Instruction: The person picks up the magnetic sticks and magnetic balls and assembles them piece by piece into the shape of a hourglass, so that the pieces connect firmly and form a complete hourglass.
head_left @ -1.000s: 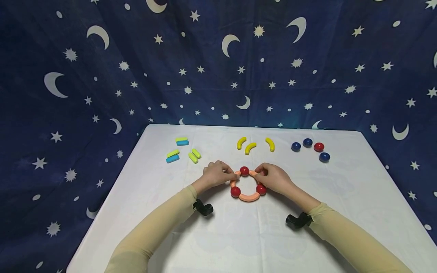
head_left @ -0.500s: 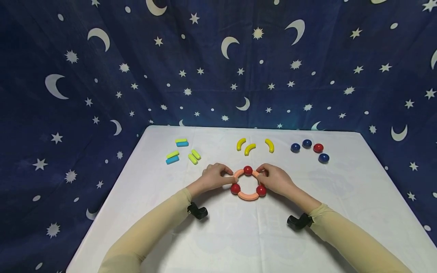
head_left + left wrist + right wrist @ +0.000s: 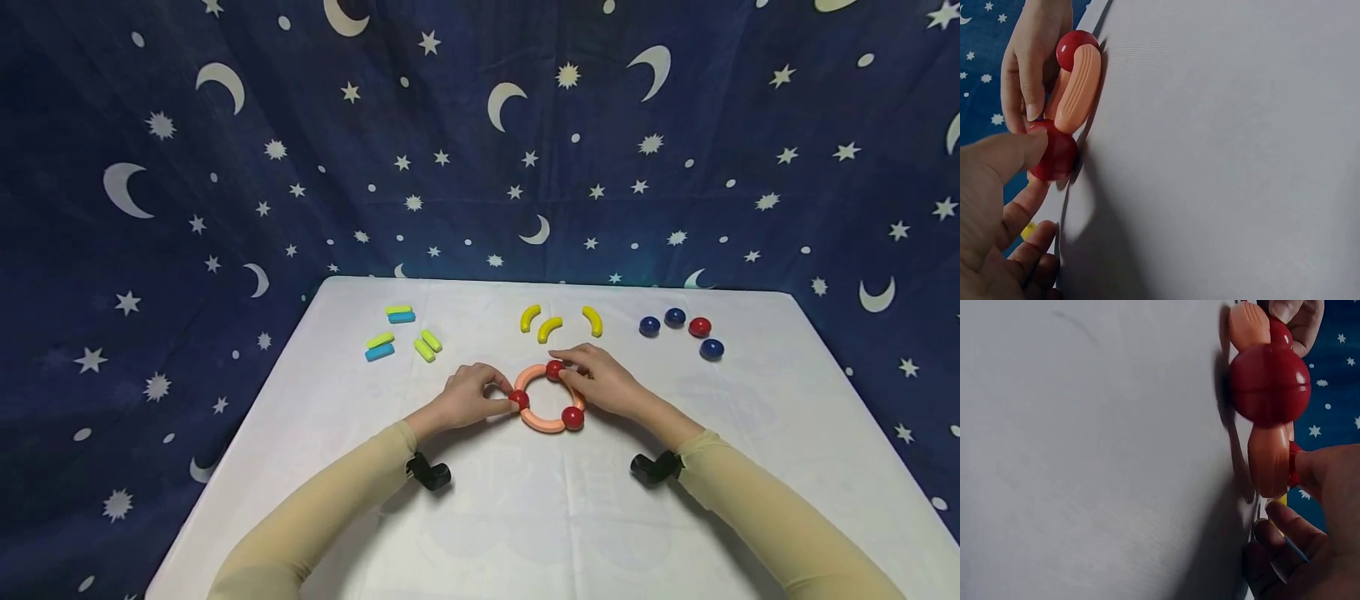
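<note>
Okay, grip change: your left hand [image 3: 472, 397] has gone from the peach curve beside it to the left ball [image 3: 518, 401], pinched between thumb and forefinger. Your right hand [image 3: 603, 383] has also moved off its curve; its fingers now curve round the far ball [image 3: 555, 370], thumb against it, though I can't tell if the forefinger presses.

The ring [image 3: 542, 422] of peach curves [image 3: 528, 377] and red balls sits between both sets of fingers, seemingly flat on the worktop [image 3: 495, 517]. It has turned clockwise: left ball farther from you, far ball shifted right. The near right ball [image 3: 572, 417], just nearer you than your right fingers, barely moved.

Reads as turning or adjusting a closed loop, not adding parts. Yellow curves [image 3: 550, 330] beyond your right fingers, sticks [image 3: 379, 352] beyond your left fingers, loose balls [image 3: 712, 349] farther right: all unmoved.
</note>
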A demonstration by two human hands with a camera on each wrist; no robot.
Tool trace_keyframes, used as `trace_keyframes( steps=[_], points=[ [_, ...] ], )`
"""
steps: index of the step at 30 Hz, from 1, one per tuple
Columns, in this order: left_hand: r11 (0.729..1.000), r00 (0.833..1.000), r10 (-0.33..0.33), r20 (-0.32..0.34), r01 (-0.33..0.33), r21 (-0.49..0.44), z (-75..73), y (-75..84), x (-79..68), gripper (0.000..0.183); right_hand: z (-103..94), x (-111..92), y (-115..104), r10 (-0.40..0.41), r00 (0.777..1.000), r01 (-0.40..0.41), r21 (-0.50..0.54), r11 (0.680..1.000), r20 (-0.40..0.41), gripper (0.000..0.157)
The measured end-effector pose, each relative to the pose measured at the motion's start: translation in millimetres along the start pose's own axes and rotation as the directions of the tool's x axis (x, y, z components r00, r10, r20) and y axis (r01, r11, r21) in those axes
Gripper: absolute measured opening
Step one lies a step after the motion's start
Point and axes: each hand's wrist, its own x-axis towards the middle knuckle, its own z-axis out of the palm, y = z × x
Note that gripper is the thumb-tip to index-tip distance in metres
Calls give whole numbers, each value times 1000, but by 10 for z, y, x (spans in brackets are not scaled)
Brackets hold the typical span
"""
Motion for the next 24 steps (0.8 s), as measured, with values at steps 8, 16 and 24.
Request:
trace_keyframes(
  steps=[8,16,24],
  points=[
    [999,999,-25,-41,23,-41,-7,-3,160,22,-88,-21,69,67,997,-64,91,994,-25,34],
    [997,995,-78,-69,76,-29,-29,50,363,27,-119,-185,203,132,991,-129,110,986,-26,43],
    [995,993,-100,-64,98,-26,-3,80,443,30,-55,-385,226,120,990,-114,80,990,-78,42]
  ],
)
